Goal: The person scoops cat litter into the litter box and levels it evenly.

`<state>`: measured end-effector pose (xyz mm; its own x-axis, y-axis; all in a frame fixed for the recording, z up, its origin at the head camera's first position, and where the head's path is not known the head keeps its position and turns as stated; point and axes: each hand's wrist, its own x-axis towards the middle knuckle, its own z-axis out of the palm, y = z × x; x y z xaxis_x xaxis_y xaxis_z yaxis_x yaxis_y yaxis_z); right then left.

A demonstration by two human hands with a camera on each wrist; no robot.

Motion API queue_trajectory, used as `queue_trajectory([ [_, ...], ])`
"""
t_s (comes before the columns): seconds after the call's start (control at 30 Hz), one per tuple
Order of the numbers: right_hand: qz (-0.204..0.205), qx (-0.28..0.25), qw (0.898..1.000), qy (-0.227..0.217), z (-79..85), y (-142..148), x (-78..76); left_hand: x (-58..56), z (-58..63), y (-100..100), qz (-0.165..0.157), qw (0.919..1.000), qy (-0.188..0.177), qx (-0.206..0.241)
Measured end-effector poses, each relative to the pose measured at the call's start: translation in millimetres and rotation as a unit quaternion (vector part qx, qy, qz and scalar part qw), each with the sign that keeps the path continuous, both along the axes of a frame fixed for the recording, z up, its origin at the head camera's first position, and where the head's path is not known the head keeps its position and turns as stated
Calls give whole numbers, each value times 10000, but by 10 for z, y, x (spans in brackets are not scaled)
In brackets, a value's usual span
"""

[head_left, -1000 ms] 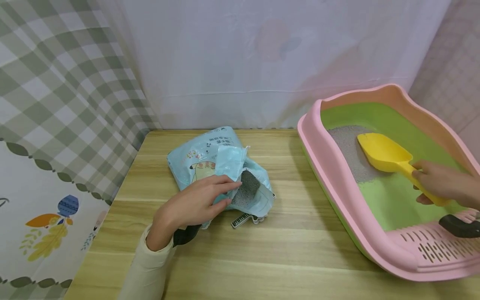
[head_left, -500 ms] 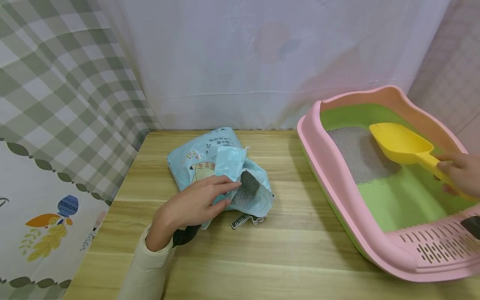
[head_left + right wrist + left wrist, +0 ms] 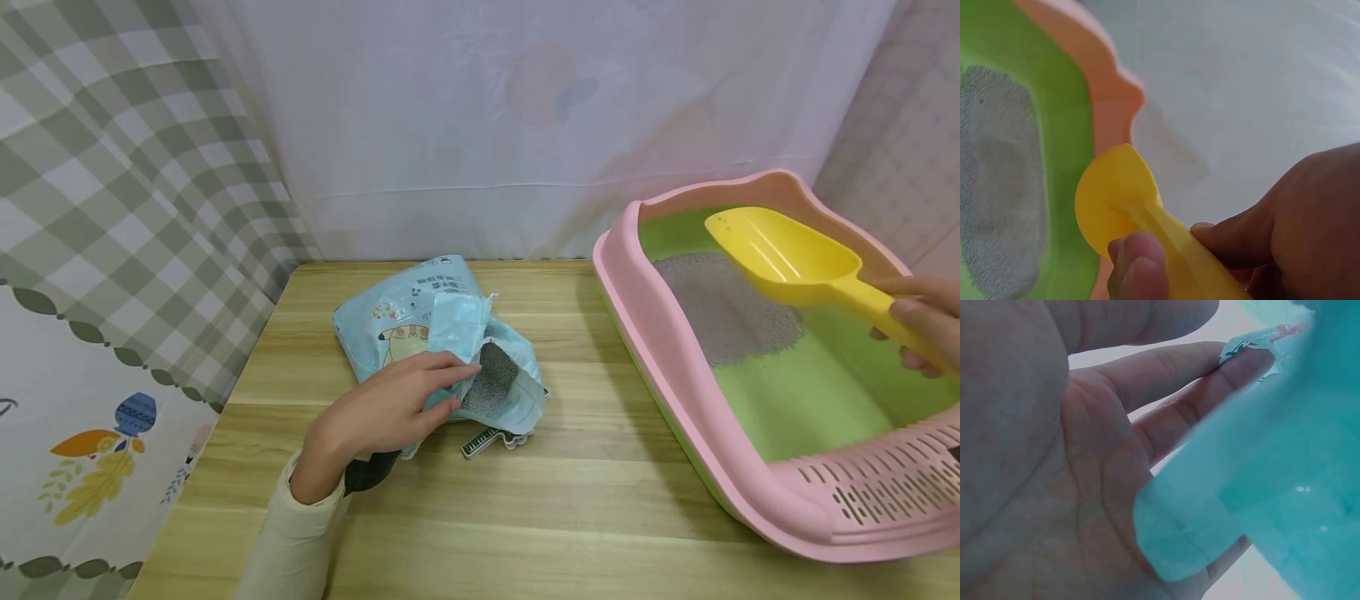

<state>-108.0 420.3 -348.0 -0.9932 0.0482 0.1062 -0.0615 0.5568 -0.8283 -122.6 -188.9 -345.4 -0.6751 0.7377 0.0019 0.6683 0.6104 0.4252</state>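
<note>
My right hand [image 3: 926, 321] grips the handle of a yellow litter scoop [image 3: 795, 254], raised above the litter box [image 3: 667, 346]. Only a few grains show on the scoop's lip. The box has a pink rim and green base, with grey cat litter [image 3: 731, 317] heaped at its left side. My left hand [image 3: 397, 404] rests on a light blue litter bag [image 3: 393, 308] beside its torn mouth, fingers relaxed and fairly straight. Dark granules [image 3: 491, 379] show inside the mouth. In the left wrist view a bag flap [image 3: 1185, 519] lies against the palm.
Both bag and box stand on a wood-grain table [image 3: 555, 517]. A white cloth [image 3: 450, 125] hangs behind it, and a checked cloth [image 3: 150, 167] is at the left. A slotted pink ledge [image 3: 885, 492] spans the box's near end.
My right hand has lifted the scoop out of the litter, first rightward, then up and back left, nearer the camera. The left hand and bag have stayed in place.
</note>
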Motion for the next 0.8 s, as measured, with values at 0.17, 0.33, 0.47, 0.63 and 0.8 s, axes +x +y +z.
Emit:
queue_trajectory([
  [0.17, 195, -216, 9994, 187, 102, -89, 62, 6, -6, -6, -2, 10000, 0, 11],
  [0.33, 880, -153, 9948, 481, 197, -243, 144, 8, -10, -12, 4, 10000, 10, 16],
  [0.47, 1081, 129, 9927, 514, 241, -391, 243, 5, -5, -13, 11, 10000, 21, 8],
  [0.63, 1021, 345, 9925, 577, 264, -602, 388, -2, 6, -6, 21, 10000, 31, -27],
  [0.8, 1544, 456, 9847, 664, 272, -772, 493, -2, 8, -4, 41, 10000, -14, -58],
])
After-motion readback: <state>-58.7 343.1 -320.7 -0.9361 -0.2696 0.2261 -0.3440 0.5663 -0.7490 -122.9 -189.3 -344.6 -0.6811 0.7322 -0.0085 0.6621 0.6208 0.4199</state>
